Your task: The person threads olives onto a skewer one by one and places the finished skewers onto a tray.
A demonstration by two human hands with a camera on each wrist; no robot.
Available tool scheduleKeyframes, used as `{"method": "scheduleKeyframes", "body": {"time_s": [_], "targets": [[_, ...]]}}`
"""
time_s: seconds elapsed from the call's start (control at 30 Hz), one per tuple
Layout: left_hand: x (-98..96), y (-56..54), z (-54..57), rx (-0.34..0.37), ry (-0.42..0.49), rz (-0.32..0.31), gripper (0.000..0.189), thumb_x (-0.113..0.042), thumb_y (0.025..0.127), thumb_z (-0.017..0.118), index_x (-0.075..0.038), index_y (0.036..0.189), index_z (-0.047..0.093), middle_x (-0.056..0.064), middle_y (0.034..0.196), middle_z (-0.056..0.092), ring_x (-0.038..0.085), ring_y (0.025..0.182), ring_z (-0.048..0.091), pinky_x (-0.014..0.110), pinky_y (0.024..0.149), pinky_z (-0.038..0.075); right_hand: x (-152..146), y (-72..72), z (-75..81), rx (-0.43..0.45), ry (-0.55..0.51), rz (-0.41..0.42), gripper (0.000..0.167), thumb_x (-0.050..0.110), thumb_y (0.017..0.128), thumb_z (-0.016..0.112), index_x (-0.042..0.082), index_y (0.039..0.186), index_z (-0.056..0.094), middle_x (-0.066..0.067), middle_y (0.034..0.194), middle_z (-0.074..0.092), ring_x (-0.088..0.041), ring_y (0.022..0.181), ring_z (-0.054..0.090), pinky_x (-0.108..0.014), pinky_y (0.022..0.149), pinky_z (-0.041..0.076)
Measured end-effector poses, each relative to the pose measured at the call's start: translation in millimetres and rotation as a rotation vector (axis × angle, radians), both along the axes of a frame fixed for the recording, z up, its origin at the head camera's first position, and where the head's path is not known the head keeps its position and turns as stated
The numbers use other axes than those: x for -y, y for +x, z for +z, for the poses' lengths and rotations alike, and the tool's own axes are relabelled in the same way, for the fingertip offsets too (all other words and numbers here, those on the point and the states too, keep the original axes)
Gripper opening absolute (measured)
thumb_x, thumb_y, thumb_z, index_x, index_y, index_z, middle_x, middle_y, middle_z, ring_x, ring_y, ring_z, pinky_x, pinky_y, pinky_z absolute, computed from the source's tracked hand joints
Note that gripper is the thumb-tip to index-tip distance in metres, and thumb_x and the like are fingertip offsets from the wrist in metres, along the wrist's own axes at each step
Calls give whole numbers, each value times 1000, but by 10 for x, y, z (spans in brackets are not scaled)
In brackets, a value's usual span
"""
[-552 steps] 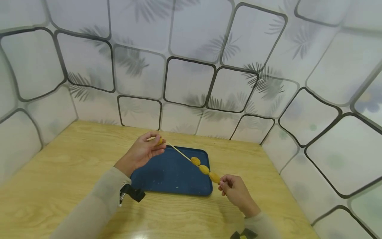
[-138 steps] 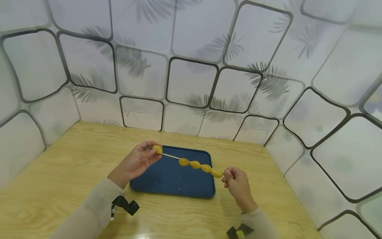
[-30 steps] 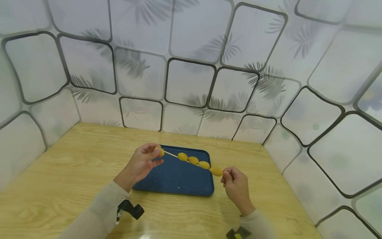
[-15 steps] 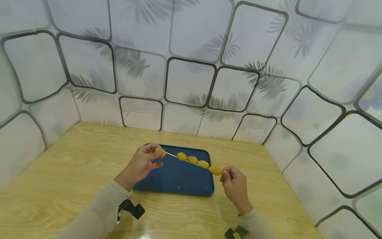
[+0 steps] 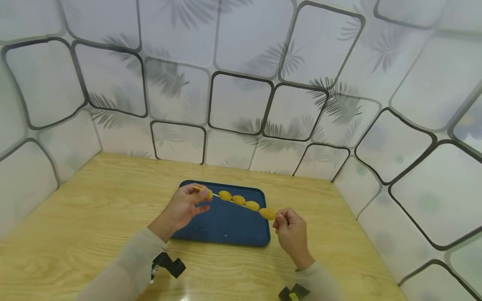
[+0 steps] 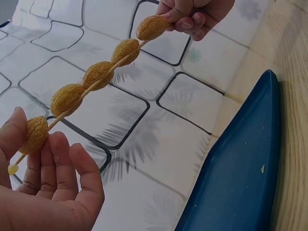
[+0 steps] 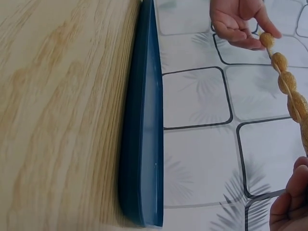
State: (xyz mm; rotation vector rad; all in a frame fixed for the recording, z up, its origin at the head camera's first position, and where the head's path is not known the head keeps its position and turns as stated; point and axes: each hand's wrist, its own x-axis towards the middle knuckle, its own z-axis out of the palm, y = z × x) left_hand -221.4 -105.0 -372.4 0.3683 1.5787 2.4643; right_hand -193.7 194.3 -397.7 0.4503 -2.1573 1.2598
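Note:
Several golden-brown, wrinkled oval food pieces, much like fried tofu puffs, are threaded on a thin wooden skewer (image 6: pixel 57 121), held up at a slant above a blue tray (image 5: pixel 226 228). My left hand (image 5: pixel 182 210) pinches the end piece (image 6: pixel 36 135) between thumb and fingers, its other fingers loosely spread. Past that piece the skewer's tip sticks out, with a small yellow bit on it in the left wrist view. A short gap of bare stick parts this piece from the row (image 5: pixel 239 200). My right hand (image 5: pixel 293 235) grips the skewer's other end, close to the last piece.
The tray lies on a light wooden table (image 5: pixel 113 200), with a few small crumbs on it. Patterned white walls (image 5: pixel 241 104) stand behind the table and at both sides. A black strap with a camera mount (image 5: pixel 168 263) sits on the left wrist.
Over the last second the left-hand piece has slid along the skewer towards the row, and the tip now shows beyond it. Much earlier, only three pieces sat in the row; later, four.

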Motion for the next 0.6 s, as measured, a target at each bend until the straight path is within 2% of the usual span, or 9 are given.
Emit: {"method": "scheduleKeyframes", "body": {"time_s": [0.33, 0.6], "targets": [[-11, 35, -81, 5, -44, 11, 14, -13, 98, 61, -19, 86, 64, -2, 90, 62, 14, 87, 61, 36, 81, 52, 65, 20, -50, 0, 26, 18, 17, -9, 90, 62, -2, 75, 59, -4, 60, 57, -4, 49, 49, -21, 41, 43], [-54, 14, -7, -7, -45, 15, 12, -13, 98, 61, -18, 87, 63, -1, 91, 61, 15, 85, 61, 32, 76, 52, 64, -12, -31, -52, 35, 11, 17, -8, 89, 63, -1, 74, 59, 0, 60, 56, -4, 49, 50, -19, 41, 43]]}}
